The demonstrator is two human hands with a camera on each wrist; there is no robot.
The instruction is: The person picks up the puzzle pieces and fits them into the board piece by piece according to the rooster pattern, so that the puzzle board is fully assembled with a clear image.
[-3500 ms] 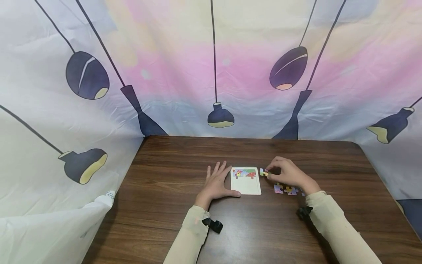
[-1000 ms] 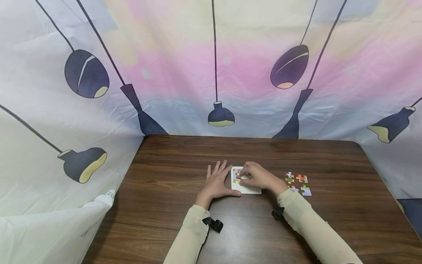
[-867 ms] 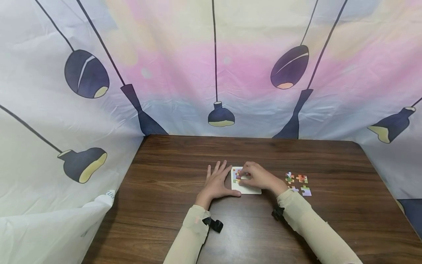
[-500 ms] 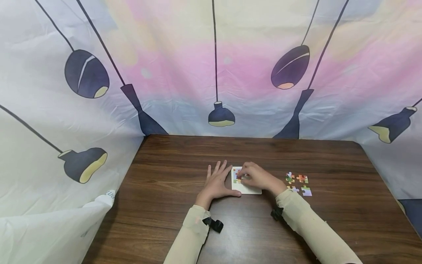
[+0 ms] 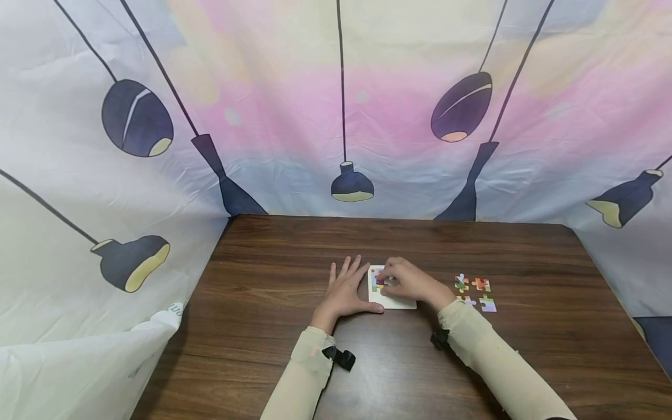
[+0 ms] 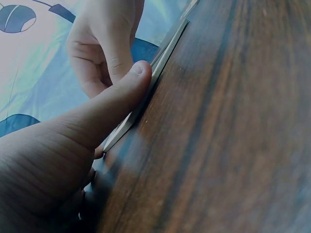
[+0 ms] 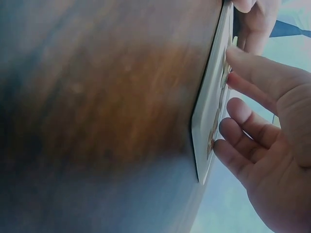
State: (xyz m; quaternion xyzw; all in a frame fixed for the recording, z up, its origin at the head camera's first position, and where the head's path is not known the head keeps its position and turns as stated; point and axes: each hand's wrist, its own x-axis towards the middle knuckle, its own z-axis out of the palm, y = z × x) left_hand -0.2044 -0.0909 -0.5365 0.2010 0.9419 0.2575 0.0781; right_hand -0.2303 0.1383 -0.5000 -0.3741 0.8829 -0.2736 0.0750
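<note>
A square white puzzle tray [image 5: 400, 303] lies on the table between both hands, with colourful fitted pieces [image 5: 375, 284] showing along its left side. My left hand [image 5: 343, 296] lies spread beside the tray; its thumb [image 6: 136, 80] rests over the near left edge. Above the tray, my right hand [image 5: 415, 282] pinches a puzzle piece [image 7: 227, 68] with thumb and forefinger, low against the tray surface. The other right fingers [image 7: 235, 143] stay loosely bent near the fitted pieces. From the head view, the right hand hides the tray's upper right part.
Several loose puzzle pieces [image 5: 480, 284] lie right of the tray, beside the right wrist. The brown wooden table [image 5: 283, 256] ends at a printed cloth backdrop [image 5: 294, 116]. Each wrist carries a black camera mount [image 5: 343, 357].
My right hand has moved left, from a puzzle piece beside the tray to over the tray. Over the last second it shifts only slightly. My left hand stays in place.
</note>
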